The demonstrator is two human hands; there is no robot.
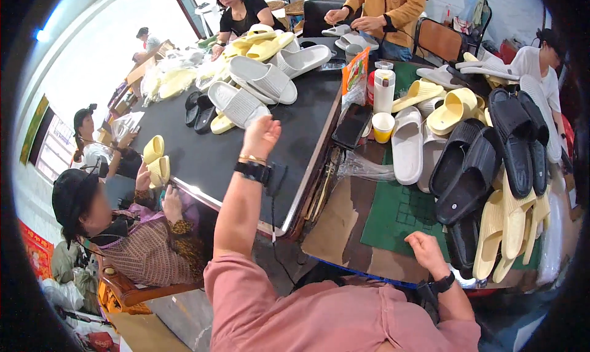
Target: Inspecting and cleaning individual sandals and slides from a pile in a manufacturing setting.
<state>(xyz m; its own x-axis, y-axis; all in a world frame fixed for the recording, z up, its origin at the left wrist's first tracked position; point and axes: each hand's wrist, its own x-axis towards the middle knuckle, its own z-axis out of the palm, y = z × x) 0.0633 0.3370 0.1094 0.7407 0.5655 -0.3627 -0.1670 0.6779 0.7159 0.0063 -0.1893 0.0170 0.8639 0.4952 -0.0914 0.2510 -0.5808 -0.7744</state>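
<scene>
My left hand (261,137) reaches out over the black table, its fingers curled at the near end of a light grey slipper (227,100). That slipper lies at the front of a heap, against another grey slipper (261,75) and above a pale yellow one (222,123). Close to my body, my right hand (426,252) hovers by the edge of a green cutting mat (393,220). Its fingers are bent inward, and whatever they may hold is hidden. Black slippers (461,168) are the things nearest to it, on its right.
Cream slippers (490,235) pile up at the right. A white bottle (384,88), a yellow-white cup (383,127) and a dark phone (352,126) stand or lie mid-table. At left a seated co-worker holds yellow slippers (157,161); another person (387,14) handles grey slippers across the table.
</scene>
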